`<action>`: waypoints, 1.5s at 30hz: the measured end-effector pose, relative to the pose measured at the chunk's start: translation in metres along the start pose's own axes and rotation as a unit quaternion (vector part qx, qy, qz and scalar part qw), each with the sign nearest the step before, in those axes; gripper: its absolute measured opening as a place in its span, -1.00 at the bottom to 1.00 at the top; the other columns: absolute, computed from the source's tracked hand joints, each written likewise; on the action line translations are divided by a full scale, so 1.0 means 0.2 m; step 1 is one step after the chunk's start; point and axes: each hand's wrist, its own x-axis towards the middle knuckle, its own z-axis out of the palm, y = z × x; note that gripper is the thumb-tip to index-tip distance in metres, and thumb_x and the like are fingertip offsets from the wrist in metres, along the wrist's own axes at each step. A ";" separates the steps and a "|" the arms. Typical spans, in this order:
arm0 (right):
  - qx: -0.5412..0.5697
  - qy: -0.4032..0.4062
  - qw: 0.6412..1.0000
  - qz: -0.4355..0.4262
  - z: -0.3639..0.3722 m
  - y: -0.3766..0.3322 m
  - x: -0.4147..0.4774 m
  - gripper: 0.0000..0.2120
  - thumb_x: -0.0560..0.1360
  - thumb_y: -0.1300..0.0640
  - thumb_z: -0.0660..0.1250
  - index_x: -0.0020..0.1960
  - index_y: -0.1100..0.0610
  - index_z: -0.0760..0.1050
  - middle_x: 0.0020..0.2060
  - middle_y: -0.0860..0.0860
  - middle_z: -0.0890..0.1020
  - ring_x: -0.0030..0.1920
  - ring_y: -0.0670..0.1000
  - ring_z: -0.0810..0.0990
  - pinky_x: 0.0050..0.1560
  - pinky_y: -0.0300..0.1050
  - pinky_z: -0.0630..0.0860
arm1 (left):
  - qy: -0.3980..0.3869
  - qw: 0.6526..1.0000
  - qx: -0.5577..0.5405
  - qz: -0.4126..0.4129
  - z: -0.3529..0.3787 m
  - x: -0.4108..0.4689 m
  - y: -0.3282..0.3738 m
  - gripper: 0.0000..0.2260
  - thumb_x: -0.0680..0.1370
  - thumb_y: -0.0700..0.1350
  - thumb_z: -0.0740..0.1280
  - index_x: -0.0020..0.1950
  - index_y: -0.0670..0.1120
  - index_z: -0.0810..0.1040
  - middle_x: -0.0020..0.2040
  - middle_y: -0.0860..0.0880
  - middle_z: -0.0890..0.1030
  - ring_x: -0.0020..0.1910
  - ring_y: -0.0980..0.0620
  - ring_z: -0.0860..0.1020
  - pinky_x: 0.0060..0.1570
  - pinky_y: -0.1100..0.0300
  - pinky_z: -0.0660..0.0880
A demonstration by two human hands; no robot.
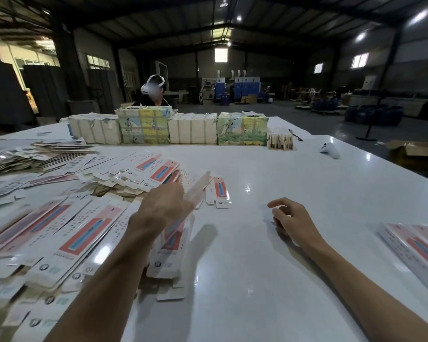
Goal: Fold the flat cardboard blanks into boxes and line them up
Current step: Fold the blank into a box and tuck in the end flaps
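Note:
Flat white cardboard blanks with a red and blue print lie in loose heaps over the left half of the white table. My left hand is closed on one long blank, which is blurred and tilted up off the pile. A single flat blank lies just beyond it. My right hand hovers low over the bare middle of the table, fingers curled and apart, holding nothing. Folded boxes of the same print lie side by side at the right edge.
Wrapped bundles of blanks form a row across the far side of the table. A person wearing a white headset sits behind them. A white controller rests at the far right. An open carton stands off the right edge.

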 end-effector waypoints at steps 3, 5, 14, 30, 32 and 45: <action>-0.003 0.001 1.000 0.003 0.00 -0.02 -0.01 -0.80 0.64 0.20 0.27 0.06 0.00 0.65 -0.40 -0.02 0.60 -0.43 -0.07 0.51 -0.29 -0.12 0.47 | 0.001 0.989 -0.119 0.091 -0.02 0.04 0.10 -0.78 0.66 0.06 0.31 0.18 -0.06 0.57 0.08 -0.07 0.66 -0.01 -0.09 0.64 -0.08 -0.01 0.61; 0.017 0.004 1.000 0.010 0.00 -0.04 -0.02 -0.79 0.64 0.25 0.27 0.06 0.04 0.65 -0.41 0.00 0.58 -0.45 -0.07 0.47 -0.32 -0.17 0.40 | -0.046 0.955 -0.265 0.129 0.02 0.04 0.22 -0.74 0.69 0.03 0.29 0.27 -0.09 0.58 0.09 -0.10 0.68 0.01 -0.10 0.67 -0.05 0.00 0.64; 0.108 0.052 0.993 -0.003 -0.03 -0.16 -0.10 -0.87 0.73 0.18 0.23 0.16 0.12 0.56 -0.12 0.13 0.73 -0.20 0.14 0.78 -0.28 -0.08 0.69 | -0.234 0.793 -0.558 0.076 0.54 0.02 0.53 -0.75 0.71 0.06 0.30 0.35 0.01 0.45 0.10 -0.15 0.69 -0.02 -0.14 0.75 0.02 0.02 0.70; -0.059 0.055 0.990 -0.113 -0.01 -0.23 -0.10 -0.88 0.66 0.08 0.37 0.14 0.04 0.65 0.23 -0.08 0.46 0.22 -0.12 0.59 -0.07 -0.24 0.66 | -0.246 0.713 -0.655 0.037 0.65 0.07 0.47 -0.52 0.68 0.34 0.13 0.03 0.00 0.63 -0.08 -0.11 0.73 -0.20 -0.06 0.72 -0.09 0.10 0.68; 0.004 0.048 0.995 -0.088 -0.02 -0.25 -0.09 -0.90 0.65 0.09 0.38 0.11 0.07 0.64 0.27 -0.08 0.44 0.18 -0.05 0.63 -0.21 -0.21 0.67 | -0.261 0.704 -0.659 0.042 0.65 0.08 0.47 -0.50 0.67 0.36 0.15 0.08 -0.03 0.64 -0.05 -0.13 0.73 -0.17 -0.09 0.73 -0.09 0.09 0.67; 0.218 0.002 0.976 0.006 -0.03 -0.28 -0.10 -0.58 0.52 -0.07 0.45 0.33 0.07 0.55 0.31 0.01 0.60 0.32 0.17 0.62 0.42 0.29 0.51 | -0.328 0.621 -0.711 0.032 0.65 0.07 0.51 -0.45 0.65 0.34 0.22 0.17 -0.16 0.58 -0.11 -0.13 0.60 -0.30 0.00 0.56 -0.25 0.17 0.56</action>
